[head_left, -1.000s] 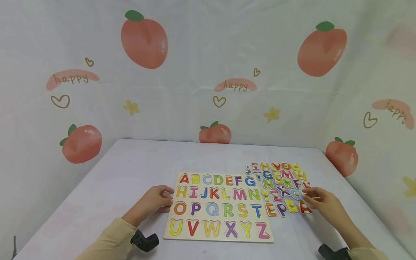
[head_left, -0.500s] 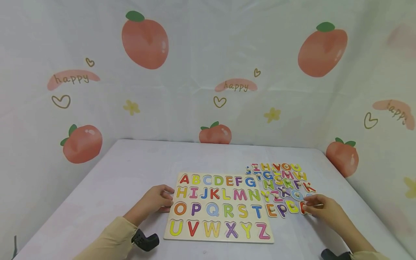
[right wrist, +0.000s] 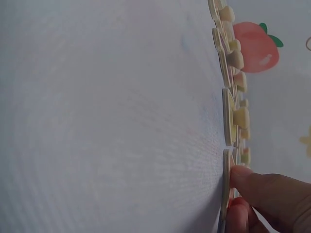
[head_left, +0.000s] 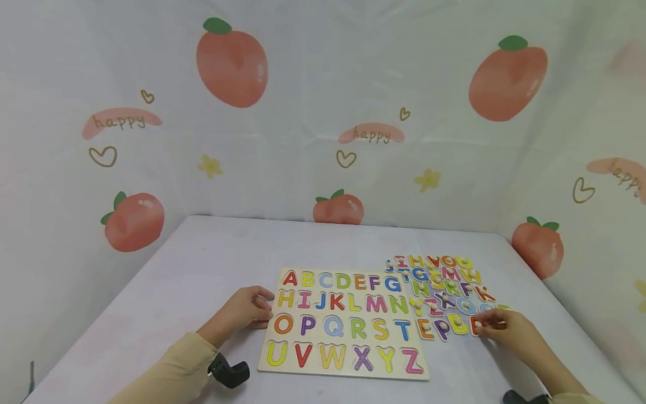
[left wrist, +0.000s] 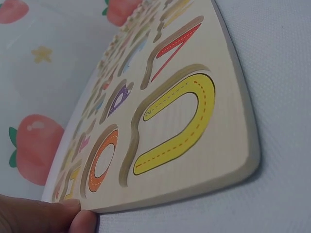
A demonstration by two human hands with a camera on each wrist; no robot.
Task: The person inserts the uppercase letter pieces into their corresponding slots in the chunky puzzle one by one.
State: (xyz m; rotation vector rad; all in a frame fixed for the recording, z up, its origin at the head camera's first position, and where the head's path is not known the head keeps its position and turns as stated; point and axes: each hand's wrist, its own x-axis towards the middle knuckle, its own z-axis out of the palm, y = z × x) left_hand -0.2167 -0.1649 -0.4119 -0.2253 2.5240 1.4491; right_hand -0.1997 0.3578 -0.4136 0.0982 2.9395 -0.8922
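Observation:
A wooden alphabet puzzle board (head_left: 349,372) lies on the table with letter recesses from A to Z. My left hand (head_left: 241,312) rests at the board's left edge, its thumb and a finger touching the rim in the left wrist view. On the right, my right hand (head_left: 512,330) pinches the red letter A piece (head_left: 474,327) with thumb and finger, partly covering it. In the right wrist view this piece (right wrist: 226,167) stays close over the white cloth. Beside it lies the yellow-green letter B piece (head_left: 458,324).
Several knobbed letter pieces lie close together right of the board, among them an orange E (head_left: 425,330), a purple P (head_left: 442,331) and a red K (head_left: 485,293). A white cloth (head_left: 242,247) covers the table. White printed curtains (head_left: 303,84) stand behind and beside it.
My right hand has come down and nearer to the red A, uncovering the red K, and its fingers now close on the A. The left hand stays at the board. The head view shifted slightly.

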